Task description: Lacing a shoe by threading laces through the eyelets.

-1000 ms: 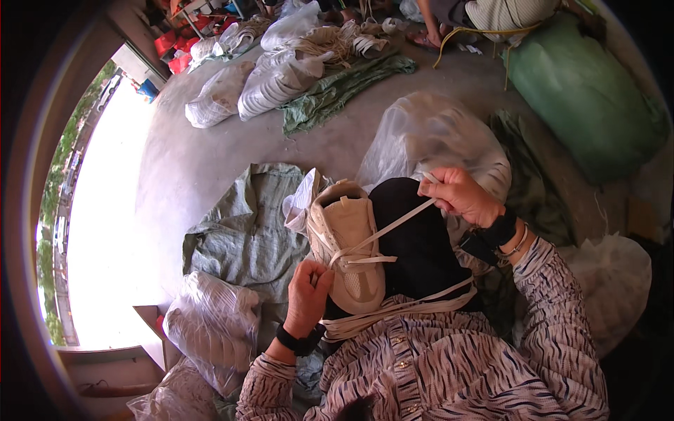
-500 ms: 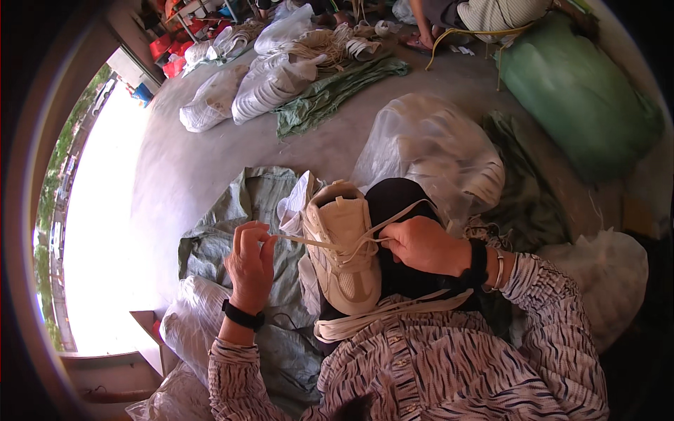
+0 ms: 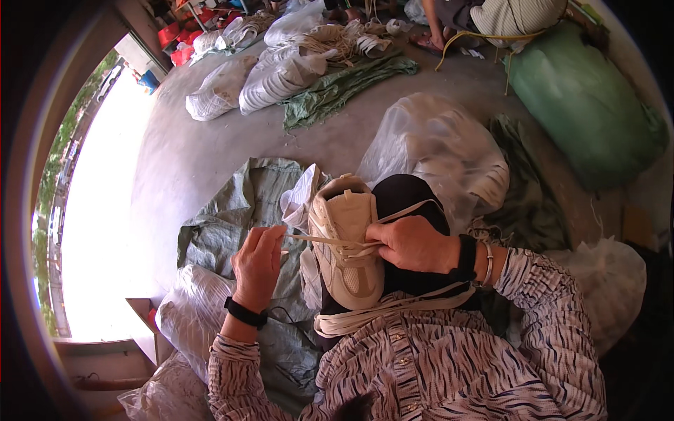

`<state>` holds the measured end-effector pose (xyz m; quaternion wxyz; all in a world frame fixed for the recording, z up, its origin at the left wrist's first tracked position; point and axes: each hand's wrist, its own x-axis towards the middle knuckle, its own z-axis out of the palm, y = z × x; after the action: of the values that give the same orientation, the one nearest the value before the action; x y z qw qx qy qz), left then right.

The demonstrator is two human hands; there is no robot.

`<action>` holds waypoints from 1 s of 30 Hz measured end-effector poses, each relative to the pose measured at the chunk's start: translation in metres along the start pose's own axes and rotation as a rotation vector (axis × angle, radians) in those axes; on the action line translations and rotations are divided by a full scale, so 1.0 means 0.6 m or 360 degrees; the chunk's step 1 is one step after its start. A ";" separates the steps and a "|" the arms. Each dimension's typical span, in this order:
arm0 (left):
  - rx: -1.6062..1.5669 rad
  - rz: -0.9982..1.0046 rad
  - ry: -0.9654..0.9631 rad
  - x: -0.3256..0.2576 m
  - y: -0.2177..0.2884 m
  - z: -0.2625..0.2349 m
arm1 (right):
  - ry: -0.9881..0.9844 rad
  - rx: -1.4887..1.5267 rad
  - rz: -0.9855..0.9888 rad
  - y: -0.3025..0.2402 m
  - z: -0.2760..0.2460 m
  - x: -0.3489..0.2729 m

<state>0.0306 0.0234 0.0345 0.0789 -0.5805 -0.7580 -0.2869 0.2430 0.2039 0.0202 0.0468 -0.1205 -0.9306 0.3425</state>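
Note:
A beige sneaker (image 3: 351,274) rests on my lap with its toe toward me and its opening away. My left hand (image 3: 255,266), left of the shoe, pinches a flat cream shoelace (image 3: 309,239) that runs taut across the tongue. My right hand (image 3: 417,243) is closed on the lace at the shoe's right side, close to the eyelets; a loop of lace trails above it over my dark-clad knee. A bundle of spare laces (image 3: 372,319) lies across my lap below the toe. Beyond the sneaker's left side is a white shoe (image 3: 300,195).
A clear plastic bag of pale items (image 3: 435,151) stands beyond my knees. Green woven sheeting (image 3: 210,235) spreads at left. A big green sack (image 3: 583,105) sits at far right near a seated person (image 3: 516,17). White bags (image 3: 281,81) lie across the floor.
My left hand has moved slightly right and my right hand slightly left, closer to the shoe's tongue. The lace between them now stretches straighter across the shoe. The view has shifted a little.

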 end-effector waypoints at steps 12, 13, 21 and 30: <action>0.0157 -0.0161 0.0365 0.013 -0.036 -0.043 | -0.0276 0.0620 0.0021 0.004 0.002 0.004; 0.0153 -0.0152 0.0361 0.016 -0.036 -0.046 | -0.0268 0.0623 0.0027 0.002 -0.002 0.008; 0.0232 -0.0133 0.0297 -0.002 -0.044 -0.059 | -0.0394 0.1705 0.0524 0.011 -0.031 0.034; 0.0314 -0.0228 0.0275 -0.025 -0.065 -0.079 | 0.0278 0.0047 -0.0126 0.020 -0.041 -0.017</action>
<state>-0.0107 -0.0205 0.0534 0.1799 -0.4876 -0.8123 -0.2649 0.2593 0.2254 0.0310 0.1432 -0.1122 -0.9218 0.3423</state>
